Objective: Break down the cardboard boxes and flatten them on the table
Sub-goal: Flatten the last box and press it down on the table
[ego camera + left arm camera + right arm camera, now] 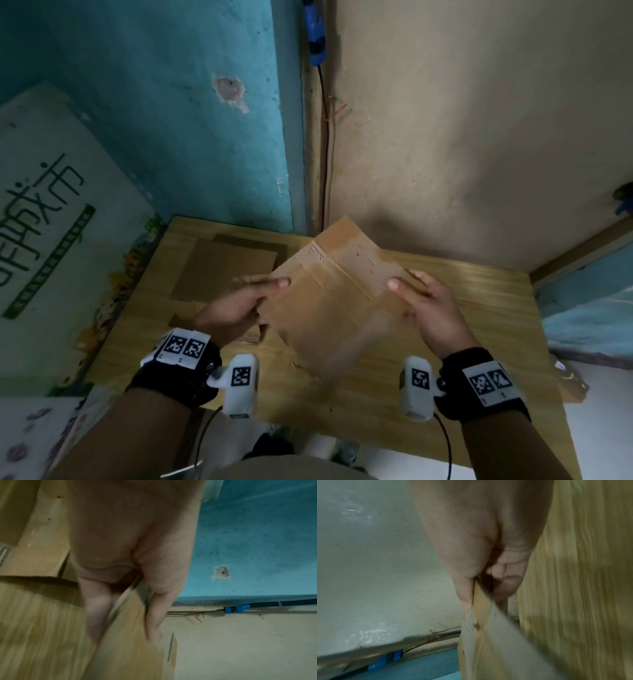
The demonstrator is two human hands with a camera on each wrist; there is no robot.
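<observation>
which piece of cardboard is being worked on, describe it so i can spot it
Over the middle of the wooden table, the flattened cardboard box is held up between the left hand and right hand. Unlike the darker flat cardboard pieces at the table's far left, it is lifted and tape-marked.

Flattened brown cardboard box (329, 294), tilted above table (462, 308)

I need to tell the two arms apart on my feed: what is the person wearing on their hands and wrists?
Both hands are bare, left hand and right hand, and no sleeves show. Each wrist carries a black strap topped by a white plate with two black square code markers. A white camera pod bearing one more marker hangs at the inner side of each wrist, and a thin black cable trails from it.
</observation>
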